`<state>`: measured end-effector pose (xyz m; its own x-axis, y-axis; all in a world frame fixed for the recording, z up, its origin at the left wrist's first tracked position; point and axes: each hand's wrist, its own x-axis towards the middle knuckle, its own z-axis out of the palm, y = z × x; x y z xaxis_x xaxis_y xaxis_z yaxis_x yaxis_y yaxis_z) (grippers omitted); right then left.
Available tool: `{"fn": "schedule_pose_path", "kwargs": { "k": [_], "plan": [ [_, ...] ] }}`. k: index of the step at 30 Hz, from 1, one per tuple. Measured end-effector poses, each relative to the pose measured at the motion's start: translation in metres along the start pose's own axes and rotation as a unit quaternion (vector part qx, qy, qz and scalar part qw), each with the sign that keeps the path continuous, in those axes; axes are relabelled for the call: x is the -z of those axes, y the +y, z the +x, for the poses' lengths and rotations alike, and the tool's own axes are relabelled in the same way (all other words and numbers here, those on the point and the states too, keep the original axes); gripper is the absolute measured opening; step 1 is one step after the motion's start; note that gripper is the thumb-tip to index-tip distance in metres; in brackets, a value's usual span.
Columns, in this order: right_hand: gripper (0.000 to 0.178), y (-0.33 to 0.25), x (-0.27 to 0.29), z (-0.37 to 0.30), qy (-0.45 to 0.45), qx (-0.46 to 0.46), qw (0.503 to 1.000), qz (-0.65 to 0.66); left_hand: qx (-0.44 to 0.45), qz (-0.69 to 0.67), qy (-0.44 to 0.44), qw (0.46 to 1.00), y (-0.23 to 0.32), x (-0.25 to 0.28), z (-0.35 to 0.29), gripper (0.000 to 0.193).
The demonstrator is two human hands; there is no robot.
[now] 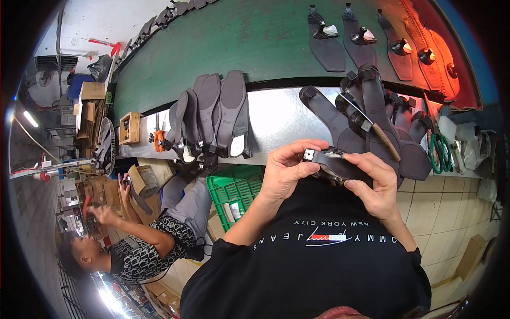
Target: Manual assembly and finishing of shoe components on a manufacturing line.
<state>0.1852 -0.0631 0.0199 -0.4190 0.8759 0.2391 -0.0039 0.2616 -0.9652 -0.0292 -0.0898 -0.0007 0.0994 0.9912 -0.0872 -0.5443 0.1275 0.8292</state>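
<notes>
In front of my chest I hold a black sandal [342,167], tilted so that it shows mostly edge-on. My left hand [289,170] pinches one end, next to a small pale piece. The fingers and thumb of my right hand [378,183] close on the other side. Just beyond my hands, a pile of dark sandals [329,114] lies on the metal ledge [276,114]. A thin tool with a wooden handle [385,141] rests across that pile. Left of my hands, more dark sandals [231,114] lie grouped on the ledge.
A green belt [223,48] runs behind the ledge, with sandals [326,50] in a row under orange light. Green-handled scissors [440,154] are at right, orange-handled pliers [159,139] and a wooden box [129,127] at left. A green crate [212,183] stands below; a co-worker [154,234] works at left.
</notes>
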Motion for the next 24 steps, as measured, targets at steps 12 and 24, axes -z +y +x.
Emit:
{"fn": "schedule_pose_path", "kwargs": {
  "k": [12, 24],
  "plan": [
    [0.042, -0.019, 0.003, 0.006, -0.005, 0.012, 0.99, -0.141, -0.046, 0.075, -0.003, 0.996, 0.003, -0.003, -0.003, 0.03],
    [0.039, -0.034, 0.006, 0.008, -0.033, 0.045, 0.974, -0.218, -0.09, 0.167, -0.049, 0.981, 0.004, -0.003, -0.007, 0.037]
  ]
}}
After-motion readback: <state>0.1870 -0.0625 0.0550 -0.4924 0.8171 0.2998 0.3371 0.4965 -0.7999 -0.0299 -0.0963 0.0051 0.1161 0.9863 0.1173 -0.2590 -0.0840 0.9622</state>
